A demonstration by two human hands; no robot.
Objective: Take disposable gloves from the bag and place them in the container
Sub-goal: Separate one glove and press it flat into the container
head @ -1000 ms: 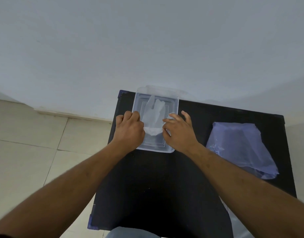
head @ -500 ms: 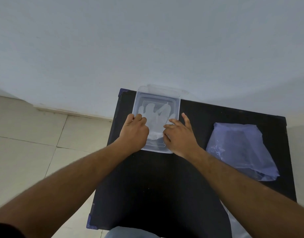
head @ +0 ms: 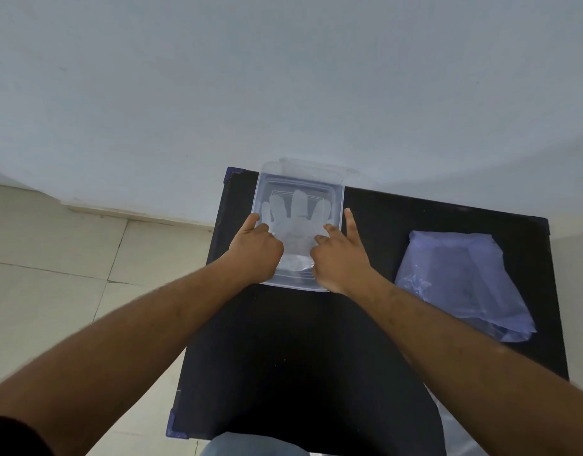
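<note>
— Pressing down? Both hands?
— Yes: left hand point(head: 256, 250) curled, right hand point(head: 339, 258) fingers spread, gripping nothing, flattening the thin filmy glove point(head: 296, 222) in the clear rectangular container point(head: 338, 192).
— Before?
— Crumpled; now spread flat. The crinkly bag point(head: 461, 281) lies well apart on the table point(head: 300, 357).

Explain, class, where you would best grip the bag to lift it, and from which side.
Pinch the bag at its crumpled near corner, coming from above on the right. It lies flat and limp on the table, so only the bunched folds there likely offer something to pinch.
</note>
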